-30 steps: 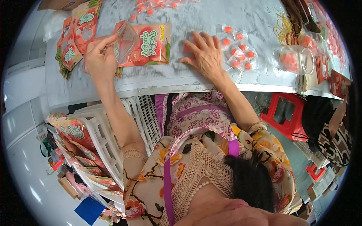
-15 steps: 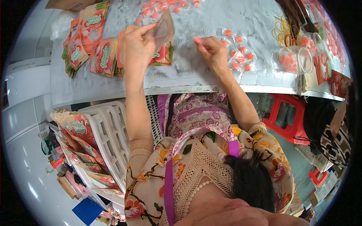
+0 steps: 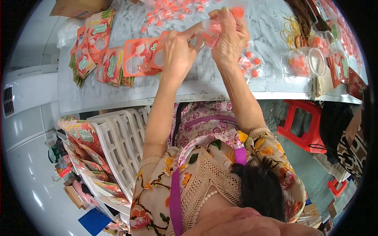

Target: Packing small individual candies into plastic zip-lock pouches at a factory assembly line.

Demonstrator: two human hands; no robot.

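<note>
My left hand (image 3: 179, 53) is closed, its fingertips pinching the edge of a red candy pouch that is mostly hidden behind the hand. Close against it on the right, my right hand (image 3: 229, 43) is closed around several clear-wrapped red candies (image 3: 237, 12), which show between and above its fingers. Flat red pouches (image 3: 138, 59) with a clear round window lie on the table left of my left hand. More wrapped candies (image 3: 256, 61) are spread on the table just right of my right wrist.
Stacks of red pouches (image 3: 98, 33) lie at the left, below a cardboard box (image 3: 80, 8). A candy pile (image 3: 173, 10) is at the far side. Clear jars of candies (image 3: 301, 63) and yellow rubber bands (image 3: 292, 33) sit at the right. Beneath are white crates (image 3: 112, 137) and a red stool (image 3: 301, 122).
My right hand has moved up and left to my left hand, with more candies showing in it. My left hand has moved right, and the pouch's raised opening is no longer plainly visible.
</note>
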